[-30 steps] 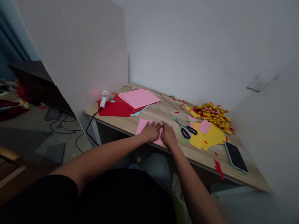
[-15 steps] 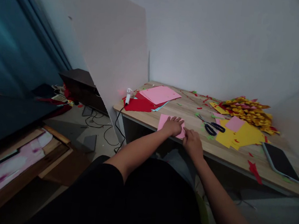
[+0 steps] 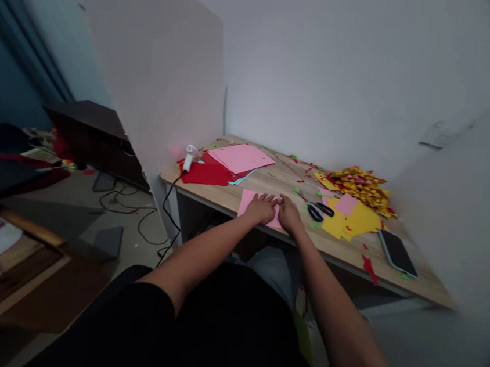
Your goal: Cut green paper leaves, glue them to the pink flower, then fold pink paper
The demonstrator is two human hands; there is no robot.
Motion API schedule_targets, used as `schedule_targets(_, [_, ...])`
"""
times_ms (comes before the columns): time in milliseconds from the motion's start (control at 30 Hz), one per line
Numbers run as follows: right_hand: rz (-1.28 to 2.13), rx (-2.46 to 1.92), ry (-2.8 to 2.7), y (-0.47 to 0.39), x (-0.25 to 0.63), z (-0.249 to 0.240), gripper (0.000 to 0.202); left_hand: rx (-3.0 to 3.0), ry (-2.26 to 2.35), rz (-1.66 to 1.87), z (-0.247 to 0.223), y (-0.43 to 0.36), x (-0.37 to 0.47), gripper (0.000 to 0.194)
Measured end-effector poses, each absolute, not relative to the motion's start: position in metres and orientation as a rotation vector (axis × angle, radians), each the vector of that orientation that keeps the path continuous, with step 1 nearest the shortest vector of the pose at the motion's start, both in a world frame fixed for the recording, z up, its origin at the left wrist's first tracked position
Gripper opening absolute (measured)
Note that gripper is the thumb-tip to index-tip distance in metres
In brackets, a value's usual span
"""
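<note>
Pink paper [image 3: 247, 201] lay at the near edge of the desk [image 3: 280, 182]. My left hand [image 3: 262, 209] pressed it flat, fingers slightly spread, gripping nothing I could see; my right hand [image 3: 289, 215] curled at its right side, whether pinching I couldn't tell. I judged the step to be smoothing or creasing, the next move calling for a steady left hand. Half a second earlier, my right fingertips sat nearer the near corner; now they were by the far one, close beside the left's.

left hand [image 3: 261, 211]: palm down, fingers [image 3: 263, 197] spread | right hand [image 3: 289, 215]: close beside it (contact unclear) | forearms [image 3: 209, 248]: stretched forward, converging
</note>
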State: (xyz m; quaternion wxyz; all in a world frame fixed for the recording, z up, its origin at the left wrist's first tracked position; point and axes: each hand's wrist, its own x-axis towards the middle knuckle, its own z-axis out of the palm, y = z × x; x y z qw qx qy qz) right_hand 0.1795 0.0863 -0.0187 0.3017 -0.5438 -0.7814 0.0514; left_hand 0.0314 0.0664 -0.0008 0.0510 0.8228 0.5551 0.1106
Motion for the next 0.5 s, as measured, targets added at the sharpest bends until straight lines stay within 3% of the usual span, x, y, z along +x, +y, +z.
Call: schedule_targets(500, [-0.052,-1.521,-2.071,0.011,0.176,-0.027,0.053,2.513,1.691,0.440,0.001,0.066,0.030,0.048])
